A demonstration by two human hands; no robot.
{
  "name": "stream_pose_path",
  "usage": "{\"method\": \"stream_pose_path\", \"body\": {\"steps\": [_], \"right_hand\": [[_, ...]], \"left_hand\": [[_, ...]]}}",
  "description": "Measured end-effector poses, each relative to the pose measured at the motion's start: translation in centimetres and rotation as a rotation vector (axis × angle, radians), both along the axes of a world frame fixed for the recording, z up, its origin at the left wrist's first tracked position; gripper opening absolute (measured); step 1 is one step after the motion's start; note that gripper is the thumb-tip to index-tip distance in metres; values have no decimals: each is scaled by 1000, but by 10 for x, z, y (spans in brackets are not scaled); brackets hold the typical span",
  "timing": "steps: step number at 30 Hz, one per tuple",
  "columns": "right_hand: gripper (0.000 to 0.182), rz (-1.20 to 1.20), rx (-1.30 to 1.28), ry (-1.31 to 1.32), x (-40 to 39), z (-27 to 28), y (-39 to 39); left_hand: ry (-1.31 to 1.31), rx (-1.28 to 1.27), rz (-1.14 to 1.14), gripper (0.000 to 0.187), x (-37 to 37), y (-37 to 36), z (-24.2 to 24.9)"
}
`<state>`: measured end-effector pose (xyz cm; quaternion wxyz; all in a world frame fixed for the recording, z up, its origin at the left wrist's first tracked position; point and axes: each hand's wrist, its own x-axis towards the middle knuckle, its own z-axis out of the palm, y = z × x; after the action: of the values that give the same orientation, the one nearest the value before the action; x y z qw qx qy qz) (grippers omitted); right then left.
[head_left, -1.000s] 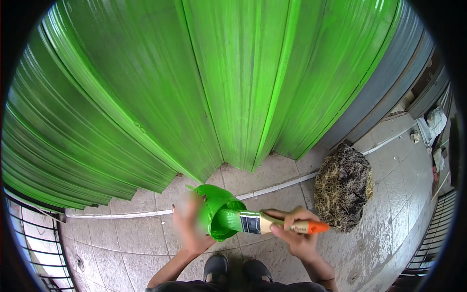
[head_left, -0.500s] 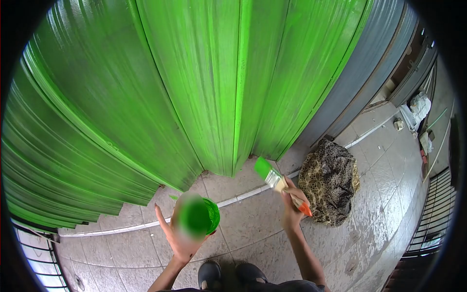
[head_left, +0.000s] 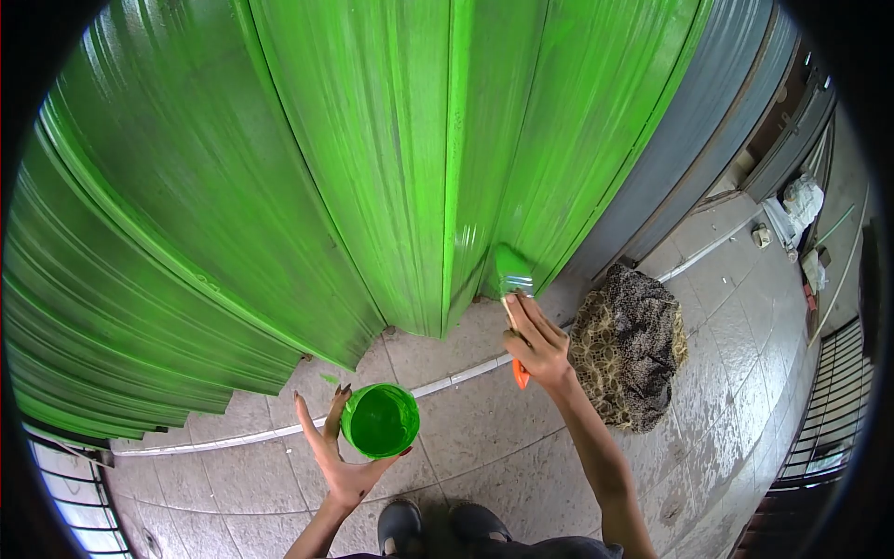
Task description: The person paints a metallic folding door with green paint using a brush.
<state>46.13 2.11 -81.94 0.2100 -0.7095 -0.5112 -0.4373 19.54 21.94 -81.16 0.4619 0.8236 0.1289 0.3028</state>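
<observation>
My left hand (head_left: 345,473) supports a small open can of green paint (head_left: 381,421), with fingers at its side and under it and the thumb side spread away. Green paint coats the can's inside and rim. In my right hand (head_left: 542,345) is a flat paintbrush (head_left: 515,279), gripped near its metal band; the orange handle end sticks out below. Its green-loaded bristles lie against the lower part of a ribbed metal panel (head_left: 521,186), near the bottom edge. Wet-looking green paint covers most of this folding panel, with darker grey streaks showing through.
Unpainted grey panels (head_left: 670,168) adjoin on the right. A patterned cloth bundle (head_left: 629,349) lies on the tiled floor (head_left: 484,429) beside my right arm. White scraps (head_left: 801,203) lie farther right, near a barred grille (head_left: 824,410). My shoes (head_left: 400,522) are at the bottom.
My right hand has moved up and left, bringing the brush from above the floor onto the panel, bristles now pointing up. My left hand and the can stay almost in place.
</observation>
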Motion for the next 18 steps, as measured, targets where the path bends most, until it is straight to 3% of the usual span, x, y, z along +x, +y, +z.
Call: {"method": "stream_pose_path", "body": {"steps": [4,6,12,18], "right_hand": [[29,-49,-1,-21,-2,-3,4],[25,-69,-73,13,5,-47,6],[17,14,-211,289,-13,-107,-2],[18,-13,-154,277,9,-81,4]], "left_hand": [[17,-9,-23,143,3,-2,1],[3,-20,-36,143,4,-3,0],[14,-20,-28,144,2,-4,2],[27,-25,-37,145,1,-5,4]]}}
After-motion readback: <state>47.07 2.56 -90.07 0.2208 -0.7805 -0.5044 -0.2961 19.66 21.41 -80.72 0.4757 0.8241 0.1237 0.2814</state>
